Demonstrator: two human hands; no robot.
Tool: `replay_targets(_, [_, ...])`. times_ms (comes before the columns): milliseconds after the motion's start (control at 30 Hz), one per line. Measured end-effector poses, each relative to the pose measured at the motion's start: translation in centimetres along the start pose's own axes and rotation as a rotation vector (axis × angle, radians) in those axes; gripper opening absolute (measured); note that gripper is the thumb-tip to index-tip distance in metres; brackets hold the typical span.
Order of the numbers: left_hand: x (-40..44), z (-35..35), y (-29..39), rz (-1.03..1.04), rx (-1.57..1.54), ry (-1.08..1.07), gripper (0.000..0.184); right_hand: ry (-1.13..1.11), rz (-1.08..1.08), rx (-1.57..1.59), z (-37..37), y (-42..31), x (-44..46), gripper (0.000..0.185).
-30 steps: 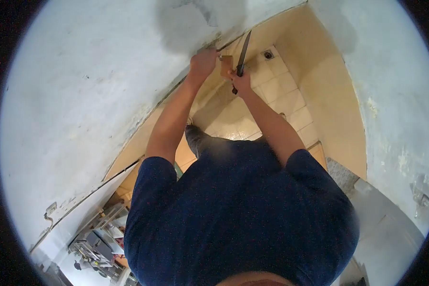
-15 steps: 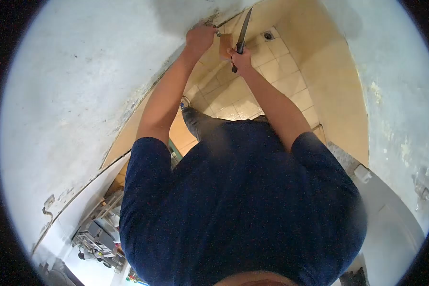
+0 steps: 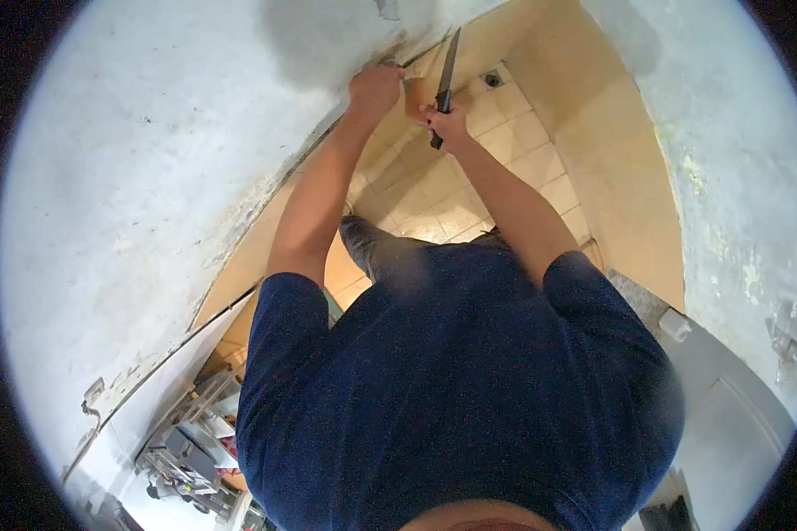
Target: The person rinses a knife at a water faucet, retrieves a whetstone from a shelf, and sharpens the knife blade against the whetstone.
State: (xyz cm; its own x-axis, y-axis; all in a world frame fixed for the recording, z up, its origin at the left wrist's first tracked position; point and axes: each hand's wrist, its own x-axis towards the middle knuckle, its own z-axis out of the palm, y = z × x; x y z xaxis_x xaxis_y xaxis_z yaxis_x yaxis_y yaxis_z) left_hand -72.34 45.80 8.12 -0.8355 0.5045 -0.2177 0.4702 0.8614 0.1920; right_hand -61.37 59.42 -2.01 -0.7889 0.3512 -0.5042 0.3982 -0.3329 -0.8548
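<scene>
My right hand (image 3: 450, 126) is closed around the black handle of a long, narrow blade (image 3: 449, 66), which points up and away from me. I cannot tell whether it is a knife or a saw. A flat orange-brown piece (image 3: 413, 102) sits beside the thumb of that hand and seems to be held there too. My left hand (image 3: 375, 88) is up against the left wall, fingers curled in near a small, shiny thing (image 3: 404, 74) at the wall's broken edge. What those fingers hold is hidden.
A peeling white wall (image 3: 177, 142) stands close on the left, above tan tiling. Below is the tiled floor (image 3: 447, 199) with a round drain (image 3: 492, 80). To the right are a tan wall (image 3: 593, 115) and a grey door (image 3: 726, 398). Cluttered equipment (image 3: 181, 460) stands at lower left.
Both hands and the blade appear slightly lower in view, as the whole view has shifted a little. The blade is more upright. Both hands keep their closed hold.
</scene>
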Motion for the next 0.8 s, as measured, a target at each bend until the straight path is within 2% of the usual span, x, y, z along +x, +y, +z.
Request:
replay_targets(200, [-1.2, -0.3, 0.6, 0.059, 0.004, 0.102, 0.029, -0.023, -0.009, 0.078, 0.4, -0.1, -0.1, 0.034])
replay_targets(300, [-0.3, 0.2, 0.6, -0.011, 0.005, 0.016, 0.031, 0.004, 0.036, 0.004, 0.6, -0.4, 0.0, 0.034])
replay_targets(500, [-1.4, -0.5, 1.4, -0.113, -0.114, 0.11, 0.038, -0.005, 0.004, 0.014, 0.7, -0.6, -0.7, 0.033])
replay_targets(600, [-0.8, 0.5, 0.8, -0.098, -0.135, 0.123, 0.038, -0.024, 0.017, 0.071, 0.8, -0.8, -0.9, 0.033])
replay_targets(700, [-0.9, 1.3, 0.1, 0.003, -0.082, 0.172, 0.037, 0.003, 0.045, 0.019, 0.7, -0.9, -1.2, 0.033])
replay_targets(800, [-1.0, -0.1, 0.9, -0.099, -0.102, 0.055, 0.035, -0.049, -0.017, 0.077, 0.8, -0.4, -1.1, 0.033])
